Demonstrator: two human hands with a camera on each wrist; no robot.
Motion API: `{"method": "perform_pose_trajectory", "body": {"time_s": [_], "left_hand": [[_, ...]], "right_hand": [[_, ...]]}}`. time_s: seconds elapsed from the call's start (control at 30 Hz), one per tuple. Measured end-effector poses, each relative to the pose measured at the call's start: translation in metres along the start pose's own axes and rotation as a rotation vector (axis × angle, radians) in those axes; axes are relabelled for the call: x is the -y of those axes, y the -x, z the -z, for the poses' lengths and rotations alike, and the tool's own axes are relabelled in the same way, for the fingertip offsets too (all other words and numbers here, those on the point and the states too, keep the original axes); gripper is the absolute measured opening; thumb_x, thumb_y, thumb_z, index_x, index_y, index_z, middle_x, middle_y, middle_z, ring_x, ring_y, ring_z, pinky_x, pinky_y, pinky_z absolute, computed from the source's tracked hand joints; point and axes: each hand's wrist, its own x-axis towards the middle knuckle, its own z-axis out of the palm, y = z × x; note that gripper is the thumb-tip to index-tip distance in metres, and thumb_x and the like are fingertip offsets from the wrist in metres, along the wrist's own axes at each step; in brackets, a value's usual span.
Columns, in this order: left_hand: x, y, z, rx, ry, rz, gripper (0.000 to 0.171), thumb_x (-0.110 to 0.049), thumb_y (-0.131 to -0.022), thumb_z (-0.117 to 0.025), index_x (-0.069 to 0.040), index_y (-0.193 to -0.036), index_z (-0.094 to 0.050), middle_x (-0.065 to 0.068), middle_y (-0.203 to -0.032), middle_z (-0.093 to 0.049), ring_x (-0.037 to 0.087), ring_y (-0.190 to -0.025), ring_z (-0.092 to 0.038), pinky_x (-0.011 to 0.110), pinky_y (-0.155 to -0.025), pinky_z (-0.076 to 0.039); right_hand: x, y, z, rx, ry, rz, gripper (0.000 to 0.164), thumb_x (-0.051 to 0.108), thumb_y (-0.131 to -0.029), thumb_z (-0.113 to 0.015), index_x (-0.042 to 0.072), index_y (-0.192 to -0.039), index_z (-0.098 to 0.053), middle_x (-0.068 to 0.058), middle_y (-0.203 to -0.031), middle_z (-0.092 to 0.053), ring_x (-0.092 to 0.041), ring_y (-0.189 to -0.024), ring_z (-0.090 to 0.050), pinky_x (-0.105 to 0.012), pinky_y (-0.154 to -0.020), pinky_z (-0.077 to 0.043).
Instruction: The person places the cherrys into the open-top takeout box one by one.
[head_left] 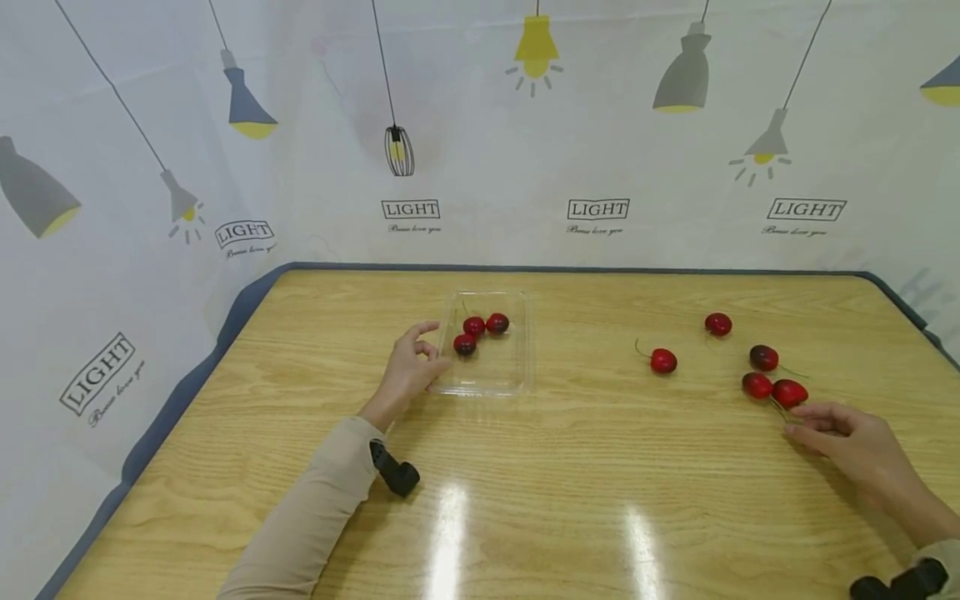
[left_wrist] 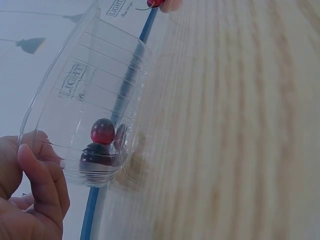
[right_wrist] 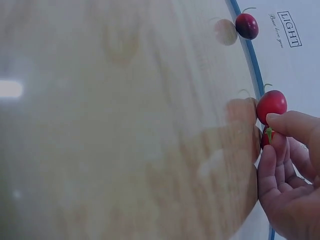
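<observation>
The right hand point(head_left: 851, 437) pinches, between thumb and fingertips, a stem point(head_left: 780, 407) beside two neighbouring cherries point(head_left: 790, 392), while the left hand point(head_left: 407, 367) grips the side of a clear container point(head_left: 487, 379) holding three more; another three lie loose on the table point(head_left: 570, 467). A skewed pull could snap the stem or set the adjacent cherry rolling. Fingertips hide the stem's end, its owner is uncertain, and the right sleeve point(head_left: 947, 552) is cut off.

- Before me spreads a glossy, yellow-brown wood-grain table point(head_left: 585, 467), streaked with white glare on my side.
- At my 12 o'clock stands a clear, rectangular plastic box point(head_left: 491, 379).
- Just past 1 o'clock lies a round red cherry point(head_left: 663, 361).
- Farther out, near half past 1, another cherry point(head_left: 717, 324).
- Towards 2 o'clock, three clustered cherries point(head_left: 757, 385).
</observation>
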Motion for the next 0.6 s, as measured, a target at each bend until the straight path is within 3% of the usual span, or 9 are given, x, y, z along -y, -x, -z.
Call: {"method": "perform_pose_trajectory", "body": {"time_s": [0.6], "left_hand": [[0.0005, -0.0008, 0.0002, 0.003, -0.005, 0.016, 0.059, 0.001, -0.076, -0.057, -0.008, -0.131, -0.038, 0.003, -0.066, -0.044, 0.009, -0.04, -0.036, 0.023, -0.037, -0.036]], "right_hand": [[-0.005, -0.0055, 0.0003, 0.032, 0.18, 0.002, 0.053, 0.039, -0.081, -0.06, -0.007, -0.107, -0.056, -0.005, -0.085, -0.058, -0.003, -0.063, -0.048, -0.022, -0.053, -0.042]]}}
